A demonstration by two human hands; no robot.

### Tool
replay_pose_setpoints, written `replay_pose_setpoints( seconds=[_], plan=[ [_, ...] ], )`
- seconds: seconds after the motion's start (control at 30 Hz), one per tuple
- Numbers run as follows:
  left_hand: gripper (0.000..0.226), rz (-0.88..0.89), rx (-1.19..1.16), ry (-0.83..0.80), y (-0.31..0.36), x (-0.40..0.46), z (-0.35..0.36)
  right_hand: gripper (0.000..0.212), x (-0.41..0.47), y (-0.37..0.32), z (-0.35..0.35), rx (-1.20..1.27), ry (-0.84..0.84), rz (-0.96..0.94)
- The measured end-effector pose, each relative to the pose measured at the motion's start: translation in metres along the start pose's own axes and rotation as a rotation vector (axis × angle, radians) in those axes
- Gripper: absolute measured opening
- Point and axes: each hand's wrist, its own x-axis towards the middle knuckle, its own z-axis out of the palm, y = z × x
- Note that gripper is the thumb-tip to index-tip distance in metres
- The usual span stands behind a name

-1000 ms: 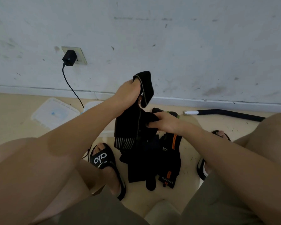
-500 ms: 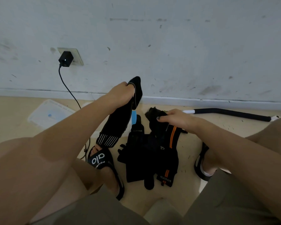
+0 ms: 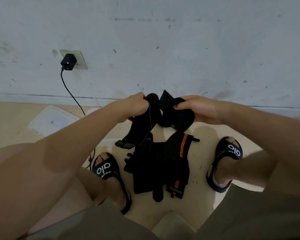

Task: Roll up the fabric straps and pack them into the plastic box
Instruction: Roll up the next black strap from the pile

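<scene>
Pile (image 3: 158, 168) of black straps lying on floor between two sandals (image 3: 109, 172); above pile, left hand (image 3: 133, 106) gripping one strap (image 3: 142, 129), its striped end hanging toward pile; right hand (image 3: 197, 110) clutching a bunched strap (image 3: 177, 116) beside it; box (image 3: 48, 120) sitting left of pile, nearer wall; charger (image 3: 68, 62) plugged in above box

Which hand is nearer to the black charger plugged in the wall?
The left. The left hand grips a black strap to the lower right of the charger; the right hand is farther right, beyond the left hand.
</scene>
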Motion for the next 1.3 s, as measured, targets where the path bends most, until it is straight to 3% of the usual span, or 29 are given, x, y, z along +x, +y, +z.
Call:
replay_pose_setpoints(
  seconds=[0.2,0.33,0.6,0.73,0.8,0.93,1.03,1.17,1.3],
  plan=[
    [0.047,0.052,0.010,-0.008,0.009,0.005,0.005,0.039,-0.006,-0.011,-0.017,0.071,-0.132,-0.035],
    [0.065,0.053,0.048,-0.091,0.009,0.004,0.002,0.040,-0.003,-0.015,-0.025,-0.111,-0.131,-0.052],
    [0.057,0.048,0.026,-0.143,0.016,0.007,-0.003,0.044,0.006,-0.032,-0.039,-0.248,-0.227,-0.122],
    [0.053,0.058,0.027,-0.172,0.020,0.014,-0.007,0.022,0.007,-0.041,-0.046,-0.228,-0.252,-0.212],
    [0.055,0.065,0.037,-0.186,0.023,0.017,-0.008,0.019,0.010,-0.046,-0.047,-0.109,-0.203,-0.200],
    [0.065,0.076,0.068,-0.228,0.027,0.021,-0.012,0.033,0.018,-0.054,-0.046,0.010,0.003,-0.111],
    [0.065,0.062,0.085,-0.228,0.029,0.023,-0.017,0.030,0.022,-0.057,-0.044,-0.041,0.109,-0.092],
    [0.036,0.054,0.112,-0.184,0.029,0.023,-0.016,0.027,0.028,-0.062,-0.040,-0.118,0.195,-0.054],
    [0.025,0.047,0.137,-0.144,0.025,0.028,-0.008,0.027,0.027,-0.064,-0.034,-0.397,0.205,-0.051]
  ],
)
